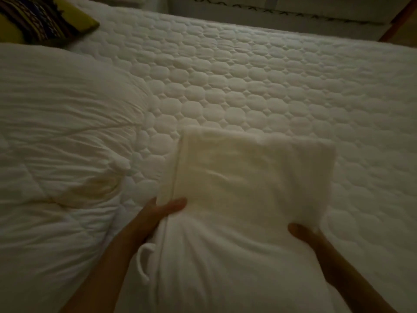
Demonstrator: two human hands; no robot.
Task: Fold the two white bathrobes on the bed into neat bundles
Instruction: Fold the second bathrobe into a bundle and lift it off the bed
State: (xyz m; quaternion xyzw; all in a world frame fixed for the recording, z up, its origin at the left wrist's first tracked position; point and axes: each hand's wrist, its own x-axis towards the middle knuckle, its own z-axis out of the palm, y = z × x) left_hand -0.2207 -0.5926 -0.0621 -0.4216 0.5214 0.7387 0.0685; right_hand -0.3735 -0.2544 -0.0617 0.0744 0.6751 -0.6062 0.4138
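Bathrobe (pixel 243 181): white, folded to a roughly rectangular panel, near the near edge of the bed (pixel 282 82), about midway along it. The far half shows as a flat, squared fold. The near half bunches into creases that run toward the camera. A straight seam (pixel 175 172) runs down the panel's left side. A narrow white loop (pixel 142 260) hangs from the fabric beside the left wrist. The frame is dim and blurred, so I cannot tell whether the far fold rests on the bed or is held just above it.

Left hand (pixel 158 213): grips the left side of the bathrobe at the seam, thumb (pixel 177 204) on top, fingers under the cloth and out of sight.

Right hand (pixel 304 236): holds the right side of the bathrobe. The thumb lies on top and the fingers are hidden beneath the fabric. Both forearms are bare and enter from the near edge.

Bed surface: white quilted cover (pixel 225 71) with a rounded stitch pattern, reaching to the far edge and the right edge.

Duvet (pixel 56 132): white and wrinkled, heaped along the left side of the bed, well apart from the right hand and close beside the left forearm.

Cushion (pixel 40 19): yellow-green with a dark woven pattern, at the far left corner, past the duvet
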